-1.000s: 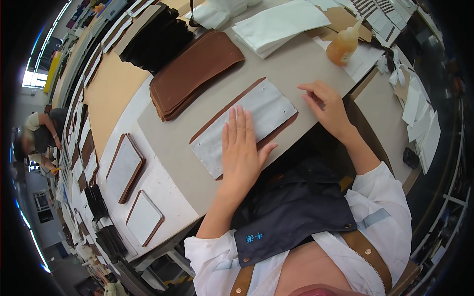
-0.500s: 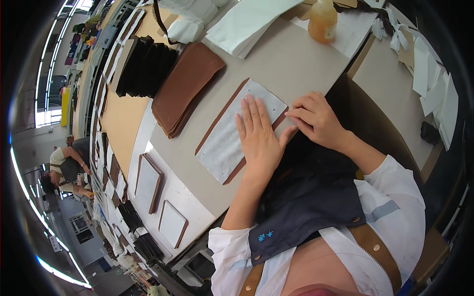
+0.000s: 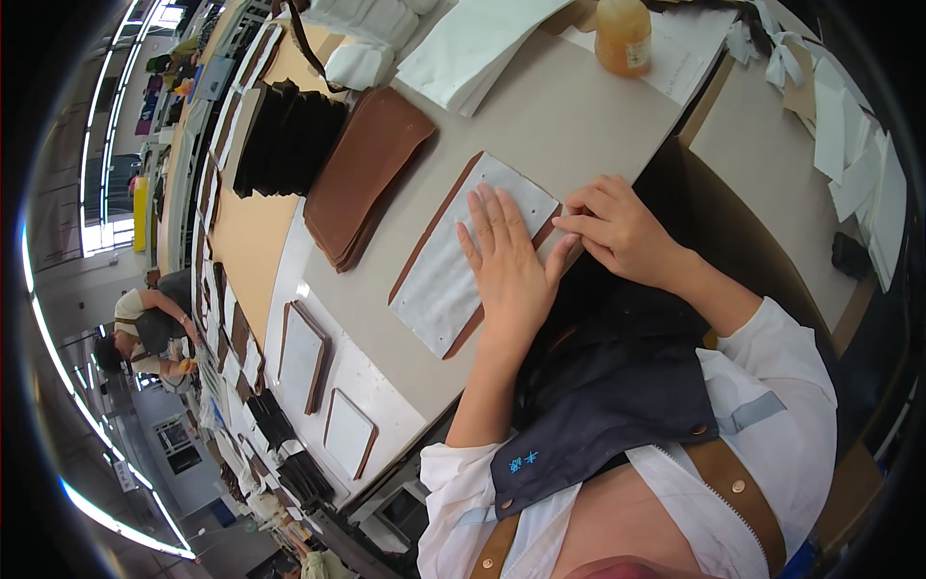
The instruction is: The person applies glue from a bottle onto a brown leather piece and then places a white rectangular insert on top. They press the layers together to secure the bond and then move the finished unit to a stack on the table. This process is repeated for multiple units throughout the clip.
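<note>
A white liner sheet (image 3: pixel 446 275) lies on top of a brown leather panel (image 3: pixel 436 228) on the grey work table (image 3: pixel 550 116). My left hand (image 3: pixel 506 265) lies flat on the white sheet, fingers spread and pressing down. My right hand (image 3: pixel 617 227) rests at the sheet's near right corner, fingers curled, fingertips touching its edge. Neither hand holds anything.
A stack of brown leather pieces (image 3: pixel 362 174) and a black stack (image 3: pixel 285 135) lie to the left. White sheets (image 3: pixel 473 43) and an amber bottle (image 3: pixel 622 34) sit at the far edge. Two finished panels (image 3: pixel 307 352) lie on a lower surface. Another person (image 3: pixel 145 323) works at far left.
The view has tilted and drawn closer. My right hand has come in from the far right edge of the panel to the near right corner, beside my left hand, which stays pressed on the sheet.
</note>
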